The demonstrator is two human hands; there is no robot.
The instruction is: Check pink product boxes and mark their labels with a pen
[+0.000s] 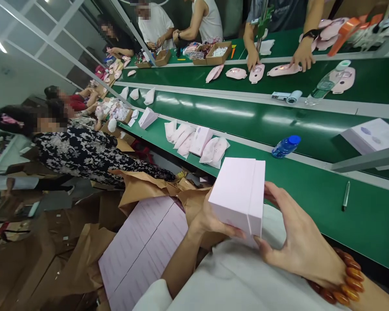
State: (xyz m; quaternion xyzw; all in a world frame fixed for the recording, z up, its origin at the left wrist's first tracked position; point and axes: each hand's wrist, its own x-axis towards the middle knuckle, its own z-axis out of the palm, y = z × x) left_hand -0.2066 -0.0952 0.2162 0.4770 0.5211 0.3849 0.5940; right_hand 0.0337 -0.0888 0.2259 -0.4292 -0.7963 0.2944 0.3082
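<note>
A plain pale box (235, 188) is held up in front of my body, tilted, with a seam near its right end. My left hand (210, 222) is closed around its left and lower side, thumb along the near face. My right hand (293, 229), a beaded bracelet at its wrist, grips the right end between thumb and fingers. Some fingertips are hidden behind the box. Just beyond it on the green bench lie a white-wrapped item (215, 151) and an upright pale box (200, 140).
Below left, a brown-paper-lined carton (139, 183) holds rows of pale boxes (145, 250). A blue-capped bottle (285, 147), a pen (346, 195) and another box (372, 134) are to the right. A metal post (369, 160) crosses there. Co-workers sit across and at left; one person's hands touch pink devices (256, 73).
</note>
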